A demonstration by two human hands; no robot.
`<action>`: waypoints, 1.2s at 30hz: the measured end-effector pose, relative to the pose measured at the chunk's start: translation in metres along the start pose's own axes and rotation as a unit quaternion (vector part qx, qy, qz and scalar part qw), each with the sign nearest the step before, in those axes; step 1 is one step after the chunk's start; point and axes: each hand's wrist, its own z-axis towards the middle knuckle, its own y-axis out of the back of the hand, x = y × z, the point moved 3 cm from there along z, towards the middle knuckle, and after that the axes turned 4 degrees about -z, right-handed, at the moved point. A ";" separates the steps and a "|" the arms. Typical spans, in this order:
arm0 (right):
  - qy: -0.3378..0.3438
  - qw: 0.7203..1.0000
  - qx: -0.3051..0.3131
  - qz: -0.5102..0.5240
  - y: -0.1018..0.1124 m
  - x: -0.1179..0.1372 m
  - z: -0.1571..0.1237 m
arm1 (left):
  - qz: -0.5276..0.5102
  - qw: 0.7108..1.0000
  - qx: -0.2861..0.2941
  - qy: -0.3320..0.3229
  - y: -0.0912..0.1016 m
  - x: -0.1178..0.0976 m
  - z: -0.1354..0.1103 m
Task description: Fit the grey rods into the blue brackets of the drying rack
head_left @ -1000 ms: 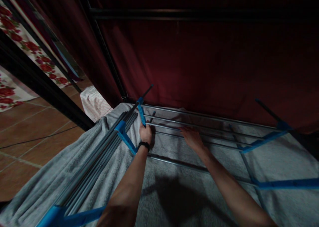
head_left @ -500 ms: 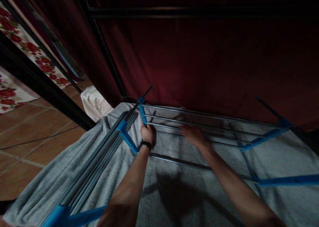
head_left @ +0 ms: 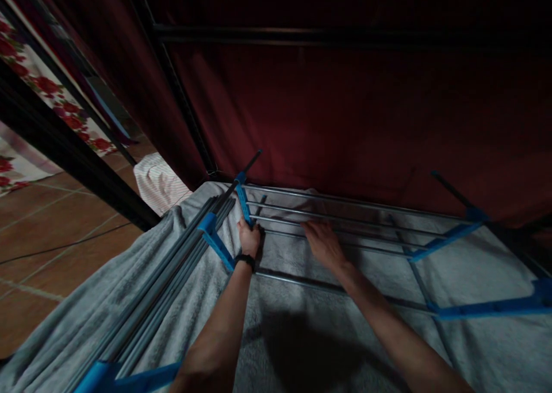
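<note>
A rack frame of grey metal rods (head_left: 362, 216) and blue plastic brackets lies on a grey blanket. My left hand (head_left: 249, 239), with a dark band at the wrist, closes round the lower end of the far-left blue bracket (head_left: 242, 200), where a rod meets it. My right hand (head_left: 321, 241) curls its fingers over one of the rods, right of my left hand; its fingertips are partly hidden. A second blue bracket (head_left: 218, 243) stands nearer on the left. On the right, blue brackets (head_left: 448, 242) hold the rods' other ends.
Several loose grey rods (head_left: 172, 278) lie in a bundle on the left of the blanket (head_left: 142, 284). Behind the frame hangs a dark red curtain (head_left: 336, 123) with a black metal bar (head_left: 276, 35). Tiled floor (head_left: 52, 266) and a striped cloth (head_left: 159, 180) are at the left.
My right hand has shifted slightly left along the rods. My left hand stays at the bracket. The whole view has moved a little.
</note>
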 end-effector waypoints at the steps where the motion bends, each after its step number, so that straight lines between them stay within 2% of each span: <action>1: 0.015 1.000 0.001 0.004 -0.004 0.008 -0.004 | 0.010 1.000 -0.001 -0.002 0.003 0.002 -0.002; 3: 0.029 0.999 0.017 0.011 -0.016 0.019 -0.010 | 0.048 0.999 0.002 -0.003 0.008 0.007 -0.005; 5: 0.004 0.999 0.033 0.011 -0.029 0.023 -0.008 | 0.086 0.996 0.015 -0.001 0.012 0.010 -0.007; 9: -0.076 0.993 0.084 0.019 -0.055 0.013 0.006 | 0.129 0.991 0.026 0.005 0.015 0.012 -0.005; 13: -0.118 0.984 0.118 0.060 -0.070 0.005 0.015 | 0.169 0.985 0.028 0.008 0.013 0.008 -0.003; 23: -0.127 0.983 0.111 0.075 -0.070 0.002 0.014 | 0.213 0.976 0.031 0.019 0.011 0.007 0.000; 36: -0.085 0.985 0.121 0.089 -0.070 -0.002 0.018 | 0.214 0.976 0.029 0.028 0.009 0.015 0.003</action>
